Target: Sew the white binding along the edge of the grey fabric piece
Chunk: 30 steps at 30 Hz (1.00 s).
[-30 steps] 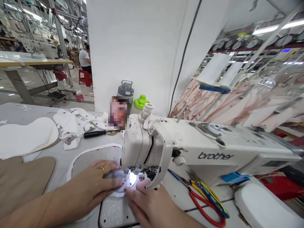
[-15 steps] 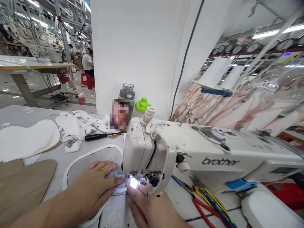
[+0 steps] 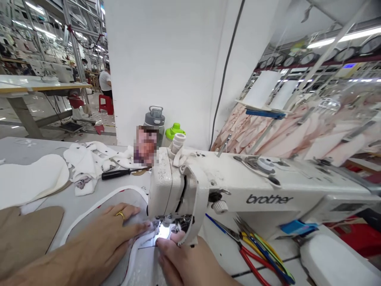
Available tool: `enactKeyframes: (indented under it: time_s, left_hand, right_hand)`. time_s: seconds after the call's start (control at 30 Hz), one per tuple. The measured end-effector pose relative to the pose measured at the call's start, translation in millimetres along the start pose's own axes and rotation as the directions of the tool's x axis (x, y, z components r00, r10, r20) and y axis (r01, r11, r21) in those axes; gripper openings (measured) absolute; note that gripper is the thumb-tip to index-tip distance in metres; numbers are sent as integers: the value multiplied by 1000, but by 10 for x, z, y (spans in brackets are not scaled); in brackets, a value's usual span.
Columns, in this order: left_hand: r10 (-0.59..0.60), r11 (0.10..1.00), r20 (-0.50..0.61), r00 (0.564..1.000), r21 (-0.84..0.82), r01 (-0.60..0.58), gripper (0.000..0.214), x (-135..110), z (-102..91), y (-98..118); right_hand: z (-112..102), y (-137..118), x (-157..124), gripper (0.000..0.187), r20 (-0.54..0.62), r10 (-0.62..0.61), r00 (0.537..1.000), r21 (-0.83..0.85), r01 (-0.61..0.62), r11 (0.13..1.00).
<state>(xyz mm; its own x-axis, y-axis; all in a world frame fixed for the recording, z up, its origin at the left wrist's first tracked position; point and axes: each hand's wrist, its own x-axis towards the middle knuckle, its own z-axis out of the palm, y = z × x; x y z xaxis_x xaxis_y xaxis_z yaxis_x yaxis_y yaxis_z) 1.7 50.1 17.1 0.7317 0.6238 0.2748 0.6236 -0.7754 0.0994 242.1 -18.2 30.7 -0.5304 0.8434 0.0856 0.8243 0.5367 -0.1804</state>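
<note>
Left hand [image 3: 110, 234] lies flat on the grey piece [image 3: 98, 210]; right hand [image 3: 184, 260] pinches its white binding [image 3: 137, 246] at the presser foot [image 3: 166, 228]. Feed evenly, fingertips clear.

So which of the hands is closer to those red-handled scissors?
Right. The right hand lies just left of the red-handled scissors; the left hand rests on the fabric piece, farther left.

The word "brother" stands in dark letters on the white sewing machine [image 3: 268, 190].

The fabric piece [image 3: 98, 206] lay left of the sewing machine [image 3: 238, 186]; scissors [image 3: 256, 254] lay before it, bottles [image 3: 154, 121] behind.
</note>
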Motion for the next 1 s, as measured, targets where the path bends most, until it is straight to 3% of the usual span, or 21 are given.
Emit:
enactKeyframes:
  time_s: [0.13, 0.27, 0.53, 0.63, 0.8, 1.0]
  left_hand:
    - [27, 999, 137, 990, -48, -20, 40, 30, -94, 13]
    - [-23, 998, 212, 977, -46, 33, 38, 26, -116, 173]
    - [-8, 984, -5, 1000, 176, 9, 43, -80, 71, 426]
    - [-59, 977, 14, 998, 207, 55, 46, -76, 26, 441]
    - [8, 996, 150, 989, 83, -20, 44, -64, -110, 290]
    - [152, 988, -18, 988, 41, -152, 45, -136, -68, 61]
  right_hand:
    - [-19, -4, -18, 26, -48, 8, 999, 101, -4, 995]
    - [-43, -37, -28, 28, -43, 10, 999, 103, -5, 995]
    - [-58, -61, -9, 25, -26, 56, 998, 61, -54, 997]
    - [-17, -60, -8, 28, -8, 67, 998, 33, -67, 997]
    - [-2, -41, -24, 32, 46, 78, 996, 23, -79, 997]
    - [-158, -23, -53, 26, 23, 0, 1000, 155, -3, 988]
